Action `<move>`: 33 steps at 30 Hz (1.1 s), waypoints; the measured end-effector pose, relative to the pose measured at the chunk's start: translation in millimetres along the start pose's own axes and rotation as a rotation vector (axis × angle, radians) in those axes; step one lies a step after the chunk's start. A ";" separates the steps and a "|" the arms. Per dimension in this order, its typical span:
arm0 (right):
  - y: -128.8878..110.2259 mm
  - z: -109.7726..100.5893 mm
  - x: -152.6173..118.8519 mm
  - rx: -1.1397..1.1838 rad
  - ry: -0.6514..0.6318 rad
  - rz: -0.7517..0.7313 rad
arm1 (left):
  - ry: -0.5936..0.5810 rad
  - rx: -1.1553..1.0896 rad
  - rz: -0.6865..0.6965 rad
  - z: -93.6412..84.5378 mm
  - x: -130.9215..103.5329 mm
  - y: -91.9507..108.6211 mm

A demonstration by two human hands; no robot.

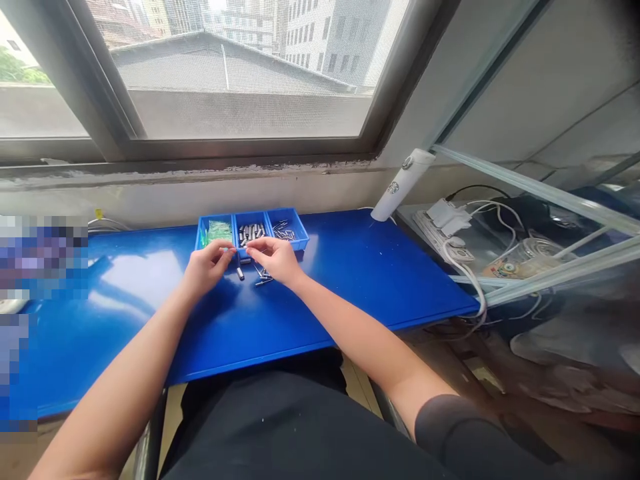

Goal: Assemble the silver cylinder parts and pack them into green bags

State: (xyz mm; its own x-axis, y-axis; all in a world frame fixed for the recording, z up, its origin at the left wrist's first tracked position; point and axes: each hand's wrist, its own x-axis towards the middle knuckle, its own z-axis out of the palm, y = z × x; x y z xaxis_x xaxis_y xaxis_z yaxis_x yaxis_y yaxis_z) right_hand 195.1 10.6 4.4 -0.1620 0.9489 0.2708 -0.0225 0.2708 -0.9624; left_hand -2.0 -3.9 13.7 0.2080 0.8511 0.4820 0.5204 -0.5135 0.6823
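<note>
My left hand is closed in a pinch before the left compartment of a blue divided tray; what it pinches is too small to name. Close beside it, my right hand also pinches, fingertips facing the left ones, its grip too small to make out. Green translucent pieces fill the tray's left section. Short black-and-silver cylinders lie in the middle one, thin metal pins in the right. On the table below my hands rest a loose cylinder and several metal pins.
A white tumbler leans against the wall at the back right of the blue table. Beyond the right edge are a power strip with cables, a clear plastic cup and a metal frame. A window stands behind.
</note>
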 end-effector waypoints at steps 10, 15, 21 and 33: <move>3.3 1.5 1.9 0.036 0.014 0.015 | 0.016 0.001 0.018 1.7 -0.8 -1.6; 3.8 2.3 2.0 0.050 0.011 0.022 | 0.020 -0.001 0.011 2.0 -0.2 -3.0; 0.4 1.1 0.7 0.044 0.003 0.035 | 0.009 0.033 0.000 1.2 1.0 -1.9; 1.6 0.5 1.7 0.057 0.009 0.046 | 0.027 -0.023 0.020 1.2 -0.8 -2.4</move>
State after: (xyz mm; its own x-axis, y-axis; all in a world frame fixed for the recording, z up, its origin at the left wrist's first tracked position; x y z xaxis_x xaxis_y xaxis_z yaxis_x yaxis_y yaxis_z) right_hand 194.3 12.6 3.4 -0.1554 0.9617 0.2258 -0.0709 0.2171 -0.9736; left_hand -2.5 -3.3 11.0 0.1957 0.8378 0.5096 0.4974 -0.5327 0.6847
